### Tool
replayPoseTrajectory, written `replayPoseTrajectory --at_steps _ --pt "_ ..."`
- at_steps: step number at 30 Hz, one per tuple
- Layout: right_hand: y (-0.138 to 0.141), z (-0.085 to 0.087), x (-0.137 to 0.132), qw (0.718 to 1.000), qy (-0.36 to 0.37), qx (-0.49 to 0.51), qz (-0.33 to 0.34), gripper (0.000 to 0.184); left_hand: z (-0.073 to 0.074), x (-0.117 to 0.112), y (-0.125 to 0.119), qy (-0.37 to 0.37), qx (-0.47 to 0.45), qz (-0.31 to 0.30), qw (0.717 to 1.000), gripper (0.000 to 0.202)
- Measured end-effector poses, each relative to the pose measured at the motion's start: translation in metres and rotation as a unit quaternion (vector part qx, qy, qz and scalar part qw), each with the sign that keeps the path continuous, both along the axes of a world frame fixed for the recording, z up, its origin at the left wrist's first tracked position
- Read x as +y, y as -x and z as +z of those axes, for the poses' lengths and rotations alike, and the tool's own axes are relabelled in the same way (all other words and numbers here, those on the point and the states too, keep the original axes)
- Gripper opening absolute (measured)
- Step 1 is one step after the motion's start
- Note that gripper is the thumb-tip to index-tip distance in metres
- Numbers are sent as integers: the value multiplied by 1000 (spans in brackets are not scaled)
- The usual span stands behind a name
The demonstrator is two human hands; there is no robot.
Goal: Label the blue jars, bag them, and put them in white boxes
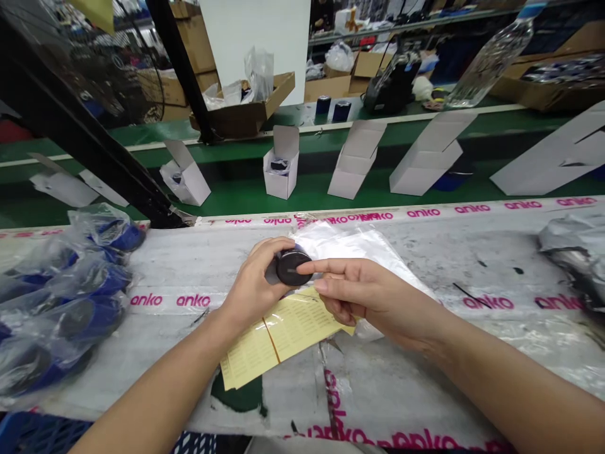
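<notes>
Yellow sheets [297, 325], uncountable, lie toward seven o'clock on the desk [142, 334]; at centre, the left hand's [258, 271] fingers clasp one black-ended piece [289, 263], still unbagged, while the right hand's [373, 293] extended index touches it, others curled, any pinch unclear. At nine, overlapping blue pieces [97, 315] look already bagged. From ten to two, at least five white boxes [283, 186] stand unclosed, two showing contents; beyond, at twelve, two blue cylinders [341, 113]

A hand could slide across the flat grey table [184, 258] between the left hand [255, 274] and the blue round things in clear plastic bags [94, 315]. Ahead, open white cardboard boxes [280, 185] and a thick black post [104, 154] block the way.
</notes>
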State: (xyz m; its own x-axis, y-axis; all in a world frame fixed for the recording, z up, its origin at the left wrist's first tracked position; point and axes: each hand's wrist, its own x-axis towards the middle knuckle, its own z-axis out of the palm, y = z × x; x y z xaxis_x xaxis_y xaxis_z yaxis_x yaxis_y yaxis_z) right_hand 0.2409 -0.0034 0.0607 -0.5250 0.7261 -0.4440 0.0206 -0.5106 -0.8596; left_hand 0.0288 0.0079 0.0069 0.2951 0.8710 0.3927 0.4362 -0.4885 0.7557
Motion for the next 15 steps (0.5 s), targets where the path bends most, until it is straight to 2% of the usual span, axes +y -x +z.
replayPoseTrajectory --at_steps 15 --pt "3 5 -6 1000 -13 -4 -10 57 5 -1 3 50 15 -4 999 49"
